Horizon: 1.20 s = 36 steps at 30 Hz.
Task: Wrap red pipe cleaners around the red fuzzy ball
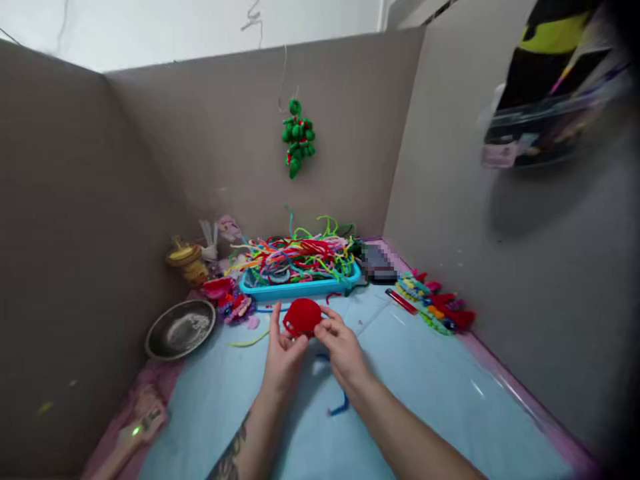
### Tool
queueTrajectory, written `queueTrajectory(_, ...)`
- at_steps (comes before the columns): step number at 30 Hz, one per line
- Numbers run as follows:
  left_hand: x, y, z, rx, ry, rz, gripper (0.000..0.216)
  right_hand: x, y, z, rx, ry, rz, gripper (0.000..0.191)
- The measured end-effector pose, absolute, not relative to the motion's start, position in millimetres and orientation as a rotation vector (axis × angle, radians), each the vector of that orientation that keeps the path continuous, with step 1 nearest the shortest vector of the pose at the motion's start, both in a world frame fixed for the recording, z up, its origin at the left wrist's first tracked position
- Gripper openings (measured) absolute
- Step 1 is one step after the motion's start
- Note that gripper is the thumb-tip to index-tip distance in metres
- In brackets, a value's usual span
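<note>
- The left hand (284, 350) is raised in front of the tray (300, 289), index finger pointing up, thumb reaching across to the lower edge of the red piece (303, 316); it is closed on that piece's left side.
- The right hand (342, 340) comes in from the other side, also in front of the tray, fingers bent and thumb pressed near the piece's right edge; it too is closed on it.
- Both forearms slant inward from the near side, the left one bearing a tattoo.
- The widest open room on the worktop (440, 400) lies in front and to the right of the tray, running to the pink border by the right wall.
- Left of the tray and nearer the person, a metal bowl (181, 358) narrows the space beside the left wall.
- Right of the tray, a red cutter (401, 302) lies beside a row of colourful flowers (440, 307).
- In front of the tray, beneath the right wrist, lies a blue strand (343, 405).
- The red piece is held just in front of the tray: bright, rounded, with small gaps at its lower left edge; its underside is hidden.
</note>
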State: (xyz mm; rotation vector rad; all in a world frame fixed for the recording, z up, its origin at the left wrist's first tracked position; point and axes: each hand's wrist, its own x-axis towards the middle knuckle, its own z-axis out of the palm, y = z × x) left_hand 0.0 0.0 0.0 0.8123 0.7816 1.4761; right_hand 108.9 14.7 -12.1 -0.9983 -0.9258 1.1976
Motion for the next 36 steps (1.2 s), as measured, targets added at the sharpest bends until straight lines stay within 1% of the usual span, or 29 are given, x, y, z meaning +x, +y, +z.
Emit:
queueTrajectory(5,4.3,-2.0,1.3,0.827,0.961,1.539,0.103,108.8,9.0,-7.7,-0.999,-1.121,1.163,0.016)
queueTrajectory(11,-0.1,-0.6,2.5,0.745,0.888,1.57,0.1,109.7,6.6,-4.2,-1.1,-1.264,0.956,0.01)
queueTrajectory(14,-1.3,0.0,3.7,0.666,0.838,1.581,0.1,111.2,8.4,-3.9,-1.14,-1.274,0.912,0.008)
queueTrajectory(20,-3.7,0.6,3.5,0.557,0.757,1.552,0.09,115.9,13.3,-3.8,-1.053,-1.295,0.966,0.008)
queueTrajectory(23,-3.5,1.5,3.6,0.533,0.727,1.525,0.084,116.9,15.0,-6.3,-1.048,-1.215,1.041,0.007)
queueTrajectory(26,-2.8,2.2,4.7,0.529,0.699,1.506,0.08,116.3,16.5,-8.2,-1.014,-1.099,1.137,0.01)
queueTrajectory(31,-2.5,1.1,5.0,0.503,0.694,1.483,0.076,114.8,19.5,-8.6,-0.917,-0.889,1.273,0.017)
queueTrajectory(36,-2.5,-0.3,4.0,0.48,0.713,1.497,0.077,115.5,20.8,-10.9,-0.931,-0.827,1.275,0.019)
